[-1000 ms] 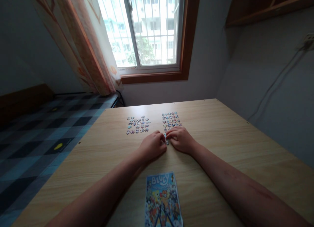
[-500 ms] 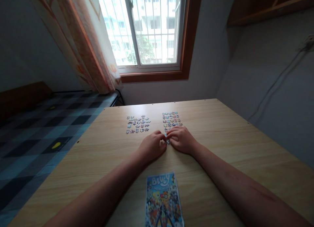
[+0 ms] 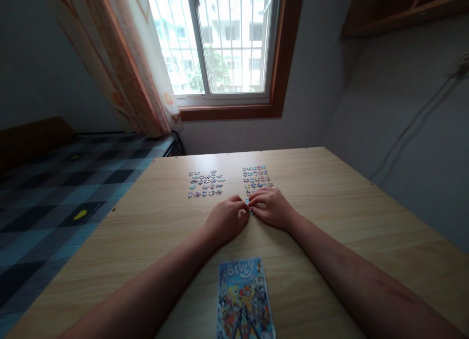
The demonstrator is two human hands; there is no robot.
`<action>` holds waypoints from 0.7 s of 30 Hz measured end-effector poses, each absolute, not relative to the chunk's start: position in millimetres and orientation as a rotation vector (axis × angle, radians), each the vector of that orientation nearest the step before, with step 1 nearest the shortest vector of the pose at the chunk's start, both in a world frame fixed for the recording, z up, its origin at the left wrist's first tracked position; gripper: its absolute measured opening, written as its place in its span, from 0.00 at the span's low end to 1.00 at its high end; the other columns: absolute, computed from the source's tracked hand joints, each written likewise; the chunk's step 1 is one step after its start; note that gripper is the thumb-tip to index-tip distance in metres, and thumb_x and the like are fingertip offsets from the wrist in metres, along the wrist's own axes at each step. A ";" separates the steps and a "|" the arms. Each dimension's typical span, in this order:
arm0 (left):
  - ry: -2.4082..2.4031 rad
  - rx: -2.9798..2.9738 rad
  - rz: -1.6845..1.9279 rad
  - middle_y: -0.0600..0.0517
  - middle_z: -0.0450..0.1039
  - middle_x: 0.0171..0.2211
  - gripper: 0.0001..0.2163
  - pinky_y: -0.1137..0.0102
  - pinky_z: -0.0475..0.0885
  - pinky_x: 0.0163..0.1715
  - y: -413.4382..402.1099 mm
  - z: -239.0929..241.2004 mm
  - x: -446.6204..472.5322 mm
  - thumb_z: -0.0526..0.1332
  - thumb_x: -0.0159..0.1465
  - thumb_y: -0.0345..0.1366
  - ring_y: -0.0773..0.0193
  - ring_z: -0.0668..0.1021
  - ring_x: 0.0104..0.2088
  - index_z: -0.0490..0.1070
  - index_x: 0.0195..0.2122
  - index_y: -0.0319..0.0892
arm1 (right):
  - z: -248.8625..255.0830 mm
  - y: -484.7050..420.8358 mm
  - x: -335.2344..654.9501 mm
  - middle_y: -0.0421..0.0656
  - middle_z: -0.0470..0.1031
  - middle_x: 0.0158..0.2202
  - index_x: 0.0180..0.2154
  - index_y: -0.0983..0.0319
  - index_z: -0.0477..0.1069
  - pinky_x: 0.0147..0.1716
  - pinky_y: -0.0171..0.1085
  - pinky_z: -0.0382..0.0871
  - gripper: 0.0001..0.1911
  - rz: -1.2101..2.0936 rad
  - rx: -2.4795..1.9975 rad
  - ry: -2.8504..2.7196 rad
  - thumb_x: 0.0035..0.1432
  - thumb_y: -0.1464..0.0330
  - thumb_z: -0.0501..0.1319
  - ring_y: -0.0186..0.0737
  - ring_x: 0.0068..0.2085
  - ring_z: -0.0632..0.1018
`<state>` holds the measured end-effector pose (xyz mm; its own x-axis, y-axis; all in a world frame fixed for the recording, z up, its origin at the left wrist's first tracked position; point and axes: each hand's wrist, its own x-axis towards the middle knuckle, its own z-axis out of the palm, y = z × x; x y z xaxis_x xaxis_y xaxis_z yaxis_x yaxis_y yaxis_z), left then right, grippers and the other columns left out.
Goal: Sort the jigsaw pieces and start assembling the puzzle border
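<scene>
My left hand [image 3: 230, 216] and my right hand [image 3: 270, 207] meet over the table, fingertips almost touching. Between them are small jigsaw pieces [image 3: 248, 201], which the fingers of both hands pinch and partly cover. Just beyond my right hand lies a block of jigsaw pieces in close rows [image 3: 255, 175]; its near edge is hidden by the fingers. Another group of loose jigsaw pieces [image 3: 205, 185] is spread out in rows to the left. Nearer to me lies a colourful picture sheet marked "Bluey" [image 3: 245, 300], flat on the wood.
The pale wooden table [image 3: 340, 222] reaches toward the window [image 3: 234, 46]. To the left stands a bed with a checked cover [image 3: 84, 182], beside a hanging curtain [image 3: 128, 60]. A cable [image 3: 410, 124] runs down the right wall below a wooden shelf [image 3: 406, 16].
Both hands stay nearly in place, with only slight finger movement at the pieces between them. The view has tilted very slightly.
</scene>
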<state>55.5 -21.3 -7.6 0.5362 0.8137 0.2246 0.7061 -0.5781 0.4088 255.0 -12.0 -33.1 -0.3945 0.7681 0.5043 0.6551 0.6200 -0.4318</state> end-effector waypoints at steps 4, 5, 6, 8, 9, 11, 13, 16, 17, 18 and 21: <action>1.253 2.518 0.629 0.50 0.79 0.38 0.09 0.67 0.73 0.40 -20.3 -14.1 54.6 0.59 0.63 0.32 0.63 0.79 0.36 0.81 0.35 0.45 | -33.7 -11.9 255.6 0.39 0.83 0.40 0.32 0.54 0.81 0.50 0.44 0.65 0.04 0.208 -1.108 -2.155 0.55 0.70 0.67 0.42 0.46 0.79; 1.250 2.520 0.637 0.51 0.79 0.38 0.09 0.68 0.73 0.40 -20.1 -15.5 54.3 0.59 0.63 0.33 0.63 0.79 0.35 0.81 0.35 0.45 | -34.0 -11.8 255.7 0.38 0.83 0.40 0.32 0.54 0.81 0.50 0.44 0.65 0.05 0.207 -1.106 -2.156 0.55 0.70 0.67 0.42 0.46 0.79; 1.251 2.520 0.642 0.51 0.79 0.37 0.09 0.68 0.73 0.39 -19.9 -16.6 54.0 0.59 0.64 0.34 0.63 0.79 0.35 0.81 0.35 0.46 | -34.4 -11.8 255.8 0.38 0.83 0.40 0.32 0.54 0.81 0.50 0.44 0.65 0.05 0.206 -1.104 -2.157 0.55 0.70 0.67 0.42 0.46 0.79; 1.261 2.525 0.639 0.51 0.79 0.38 0.09 0.68 0.73 0.39 -20.0 -16.8 52.8 0.59 0.64 0.35 0.63 0.79 0.34 0.81 0.35 0.46 | -35.1 -11.8 255.8 0.38 0.83 0.40 0.32 0.54 0.81 0.50 0.43 0.65 0.04 0.207 -1.105 -2.156 0.55 0.70 0.68 0.42 0.46 0.79; 1.272 2.527 0.636 0.51 0.79 0.38 0.09 0.67 0.73 0.39 -20.1 -16.0 51.9 0.60 0.64 0.36 0.63 0.79 0.35 0.81 0.35 0.46 | -35.3 -12.0 255.7 0.38 0.83 0.40 0.32 0.54 0.81 0.50 0.43 0.65 0.04 0.210 -1.106 -2.156 0.55 0.69 0.68 0.42 0.46 0.79; 1.300 2.529 0.631 0.50 0.79 0.40 0.09 0.66 0.74 0.40 -20.2 -13.5 49.4 0.60 0.64 0.38 0.62 0.79 0.35 0.81 0.37 0.46 | -35.1 -12.7 255.5 0.38 0.83 0.41 0.32 0.54 0.81 0.50 0.44 0.65 0.04 0.209 -1.106 -2.155 0.55 0.69 0.68 0.42 0.46 0.79; 1.327 2.532 0.614 0.50 0.79 0.41 0.10 0.66 0.74 0.40 -20.0 -11.5 46.5 0.61 0.64 0.40 0.61 0.79 0.36 0.81 0.40 0.46 | -33.8 -14.0 255.8 0.39 0.83 0.42 0.33 0.54 0.81 0.50 0.45 0.64 0.03 0.177 -1.114 -2.128 0.56 0.68 0.68 0.43 0.47 0.79; 1.350 2.542 0.573 0.50 0.79 0.40 0.10 0.67 0.73 0.39 -18.7 -11.3 43.4 0.60 0.64 0.39 0.62 0.79 0.35 0.81 0.40 0.47 | -31.0 -16.1 258.1 0.42 0.83 0.42 0.35 0.55 0.81 0.51 0.47 0.63 0.04 0.094 -1.163 -2.011 0.60 0.67 0.66 0.45 0.48 0.77; 1.350 2.543 0.565 0.50 0.79 0.40 0.10 0.67 0.73 0.39 -18.3 -11.8 42.9 0.60 0.64 0.39 0.63 0.79 0.34 0.81 0.39 0.47 | -30.4 -16.5 259.5 0.42 0.83 0.42 0.36 0.55 0.81 0.51 0.48 0.63 0.05 0.074 -1.189 -1.967 0.61 0.67 0.65 0.45 0.48 0.77; 1.349 2.541 0.564 0.51 0.79 0.39 0.09 0.67 0.73 0.39 -17.8 -12.4 42.7 0.60 0.64 0.39 0.63 0.78 0.34 0.81 0.39 0.47 | -30.1 -16.8 261.0 0.43 0.83 0.41 0.35 0.55 0.81 0.51 0.48 0.63 0.06 0.060 -1.214 -1.933 0.62 0.67 0.64 0.46 0.47 0.76; 1.336 2.523 0.586 0.52 0.79 0.37 0.09 0.68 0.73 0.38 -17.0 -13.4 42.9 0.61 0.64 0.38 0.64 0.79 0.33 0.82 0.37 0.48 | -32.3 -15.8 265.0 0.43 0.82 0.39 0.34 0.56 0.82 0.50 0.47 0.65 0.06 0.043 -1.270 -1.914 0.60 0.68 0.65 0.46 0.45 0.75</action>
